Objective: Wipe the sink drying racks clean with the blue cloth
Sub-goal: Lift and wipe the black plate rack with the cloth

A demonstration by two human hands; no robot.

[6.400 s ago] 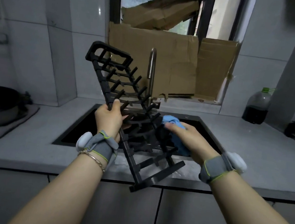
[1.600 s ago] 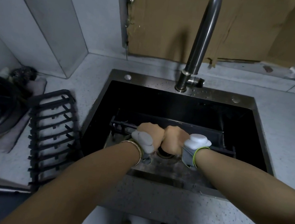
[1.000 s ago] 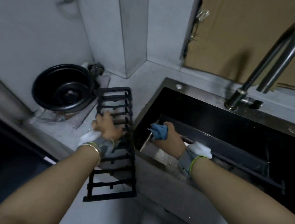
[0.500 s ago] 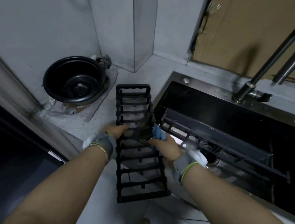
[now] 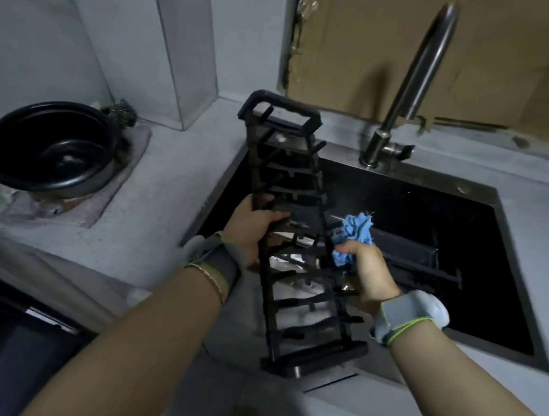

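Observation:
A long black drying rack (image 5: pixel 291 254) is held up over the left edge of the black sink (image 5: pixel 491 212), its looped handle end pointing away from me. My left hand (image 5: pixel 252 229) grips its left rail near the middle. My right hand (image 5: pixel 367 269) holds the crumpled blue cloth (image 5: pixel 353 235) against the rack's right rail. A second black rack (image 5: pixel 424 262) lies down inside the sink basin, partly hidden behind my right hand.
A steel faucet (image 5: pixel 405 96) rises behind the sink, with cardboard (image 5: pixel 455 54) against the wall behind it. A black pot (image 5: pixel 47 147) sits on a grey mat on the counter at the left. The grey counter (image 5: pixel 165 195) surrounds the sink.
The rack lay flat on the counter left of the sink half a second ago. Both hands have lifted it and swung it right, over the sink's left edge, the cloth still in my right hand.

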